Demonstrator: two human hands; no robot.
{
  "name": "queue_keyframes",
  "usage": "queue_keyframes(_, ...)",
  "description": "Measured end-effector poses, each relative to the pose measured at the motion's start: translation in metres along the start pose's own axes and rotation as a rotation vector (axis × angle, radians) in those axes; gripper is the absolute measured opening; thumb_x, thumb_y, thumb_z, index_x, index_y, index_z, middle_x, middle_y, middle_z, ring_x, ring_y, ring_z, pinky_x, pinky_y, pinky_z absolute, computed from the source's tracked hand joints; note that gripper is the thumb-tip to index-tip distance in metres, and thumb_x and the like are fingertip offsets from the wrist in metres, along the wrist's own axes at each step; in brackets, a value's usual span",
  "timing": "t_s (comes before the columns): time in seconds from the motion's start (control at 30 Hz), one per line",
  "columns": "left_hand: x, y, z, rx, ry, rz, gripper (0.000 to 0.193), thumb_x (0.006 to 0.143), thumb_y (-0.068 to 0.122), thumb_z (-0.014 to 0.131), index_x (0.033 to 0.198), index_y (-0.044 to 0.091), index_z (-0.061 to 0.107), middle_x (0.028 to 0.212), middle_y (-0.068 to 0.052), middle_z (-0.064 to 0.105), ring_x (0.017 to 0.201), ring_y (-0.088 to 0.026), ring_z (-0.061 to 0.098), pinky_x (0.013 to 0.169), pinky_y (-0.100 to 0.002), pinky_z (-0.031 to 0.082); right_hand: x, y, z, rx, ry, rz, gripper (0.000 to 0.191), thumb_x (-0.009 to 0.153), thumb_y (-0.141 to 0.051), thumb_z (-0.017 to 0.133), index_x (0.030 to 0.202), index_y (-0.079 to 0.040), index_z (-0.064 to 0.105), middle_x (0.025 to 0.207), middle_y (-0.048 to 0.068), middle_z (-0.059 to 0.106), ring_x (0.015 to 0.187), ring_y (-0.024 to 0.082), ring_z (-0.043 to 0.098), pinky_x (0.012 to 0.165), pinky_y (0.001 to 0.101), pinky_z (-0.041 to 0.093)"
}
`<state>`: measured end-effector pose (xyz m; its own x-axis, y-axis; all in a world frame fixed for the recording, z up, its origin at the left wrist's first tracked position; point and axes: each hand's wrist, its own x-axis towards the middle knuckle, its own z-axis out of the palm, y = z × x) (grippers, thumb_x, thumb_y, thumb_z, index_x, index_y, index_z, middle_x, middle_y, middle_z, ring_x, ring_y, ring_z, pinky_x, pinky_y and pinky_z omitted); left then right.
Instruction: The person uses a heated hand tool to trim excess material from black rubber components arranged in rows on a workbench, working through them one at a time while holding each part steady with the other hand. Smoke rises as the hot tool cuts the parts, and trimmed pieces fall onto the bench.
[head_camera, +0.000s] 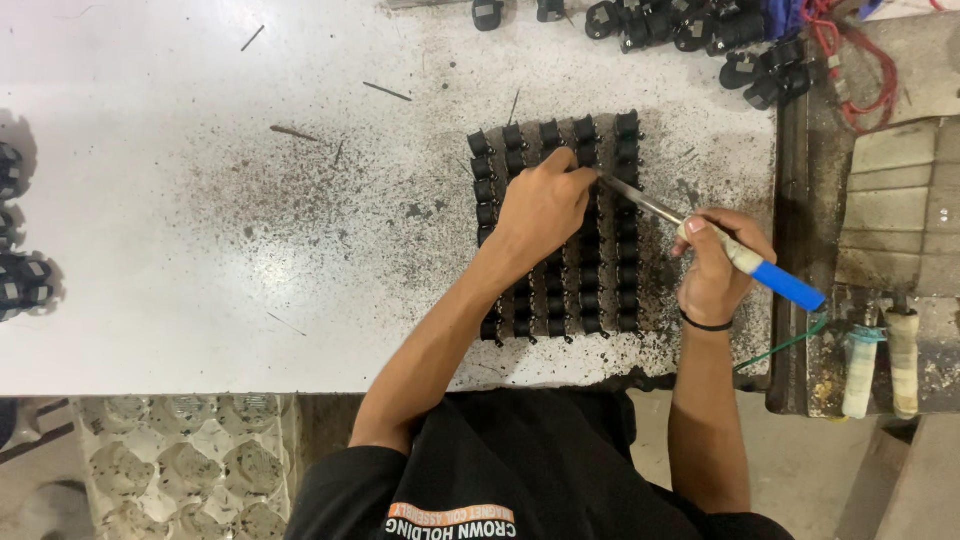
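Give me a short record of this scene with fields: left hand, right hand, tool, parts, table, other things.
left hand: left hand rests on the block of small black parts, fingers pinched near the tool tip
right hand: right hand holds the tool like a pen
tool: soldering-type tool, metal shaft, blue handle, tip at the left fingers
parts: set in rows, close together
table: white table, speckled with dark debris
other things: loose black parts at the far edge; red wire

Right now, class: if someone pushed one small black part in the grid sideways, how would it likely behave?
A black part would probably slide easily, being small and likely light. Packed in close rows, it may knock neighbours. The gritty white table might add some drag.
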<state>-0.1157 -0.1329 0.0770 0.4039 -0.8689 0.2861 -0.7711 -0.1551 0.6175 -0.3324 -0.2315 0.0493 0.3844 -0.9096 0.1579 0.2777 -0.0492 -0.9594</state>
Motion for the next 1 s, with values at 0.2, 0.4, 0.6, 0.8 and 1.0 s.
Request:
queue_keyframes(0.2,0.011,0.0,0.001,0.065,-0.091,-0.01,0.01,0.082,0.005,0.065,0.084,0.005,0.075,0.089,-0.017,0.064,0.071,-0.039,0.071,0.062,-0.049,0.06,0.002,-0.002,0.002,-0.054,0.036,0.013,0.014,0.1,-0.006,0.072,0.102,0.007,0.066,0.089,0.017,0.068,0.07,0.02,0.064,0.062,0.0324,0.054)
queue_keyframes(0.4,0.013,0.001,0.002,0.069,-0.123,-0.037,0.008,0.083,0.004,0.065,0.084,0.002,0.073,0.088,-0.017,0.064,0.07,-0.039,0.071,0.061,-0.048,0.06,0.001,-0.003,0.005,-0.065,0.013,-0.008,0.013,0.1,-0.004,0.072,0.101,0.007,0.065,0.087,0.017,0.068,0.068,0.019,0.063,0.06,0.0317,0.053)
queue_keyframes(0.6,0.01,0.006,0.005,0.046,-0.049,-0.007,0.008,0.081,0.006,0.069,0.086,0.0,0.073,0.092,-0.015,0.065,0.067,-0.036,0.071,0.061,-0.045,0.061,0.0,-0.001,0.002,-0.027,0.057,-0.032,0.012,0.1,-0.003,0.071,0.102,0.007,0.064,0.087,0.016,0.066,0.064,0.018,0.063,0.058,0.0301,0.053)
queue_keyframes(0.8,0.005,0.001,0.005,-0.008,0.001,-0.028,0.008,0.083,0.005,0.069,0.087,0.005,0.076,0.095,-0.01,0.068,0.069,-0.035,0.07,0.063,-0.045,0.06,0.0,0.004,0.0,0.025,0.042,-0.029,0.012,0.1,-0.002,0.07,0.103,0.007,0.064,0.091,0.017,0.066,0.067,0.02,0.064,0.059,0.0321,0.054)
queue_keyframes(1.0,0.005,-0.002,0.005,-0.02,0.019,-0.039,0.006,0.085,0.007,0.07,0.086,0.007,0.075,0.093,-0.006,0.068,0.07,-0.035,0.07,0.062,-0.045,0.059,0.001,0.001,0.001,-0.01,0.037,-0.016,0.013,0.098,-0.004,0.07,0.102,0.006,0.063,0.09,0.016,0.067,0.07,0.02,0.064,0.061,0.033,0.055)
